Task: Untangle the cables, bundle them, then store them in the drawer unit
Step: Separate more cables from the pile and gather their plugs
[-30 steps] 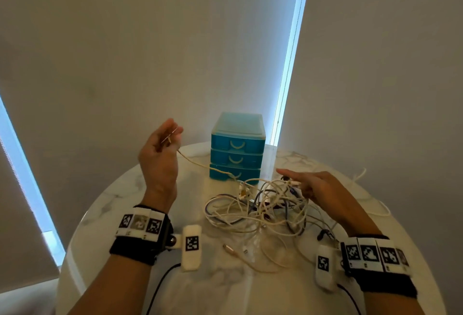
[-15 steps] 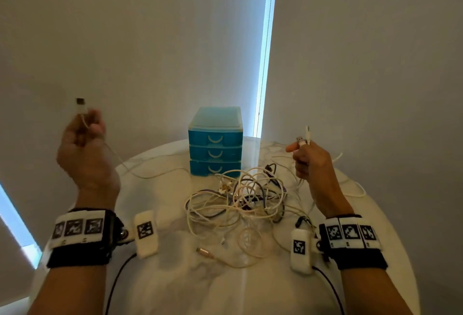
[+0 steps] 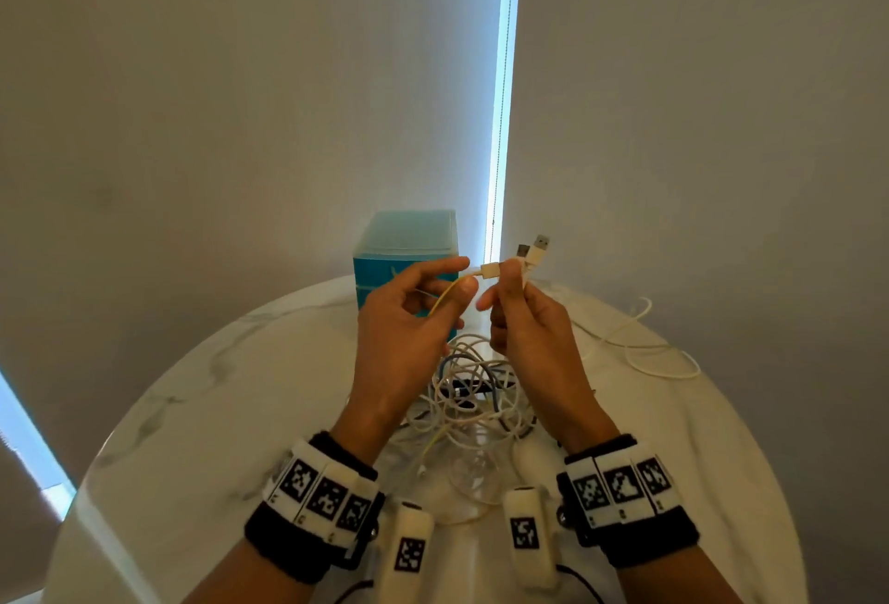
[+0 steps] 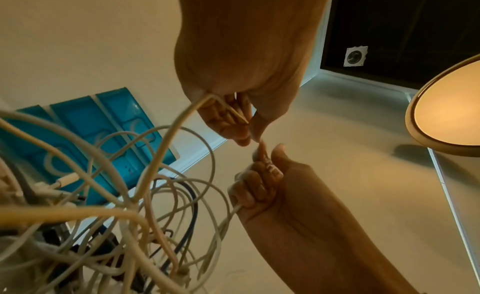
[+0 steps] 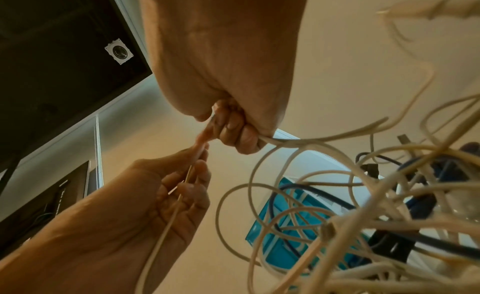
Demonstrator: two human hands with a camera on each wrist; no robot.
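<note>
Both ends of one cable (image 3: pixel 445 298) pinched — left hand (image 3: pixel 409 315), right hand (image 3: pixel 522 315); light, limp, snag-prone — best gripped at the plugs (image 3: pixel 534 255).

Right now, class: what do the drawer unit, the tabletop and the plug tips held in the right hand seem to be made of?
Drawer unit: probably plastic; translucent teal, moulded handles.
Tabletop: marble or a marble-look surface; glossy white, grey veins.
Plug tips, above the right hand: apparently metal; grey shells on white, likely plastic, housings.

Tangled cables (image 3: pixel 474 392) before drawer unit (image 3: pixel 404 238)
</note>
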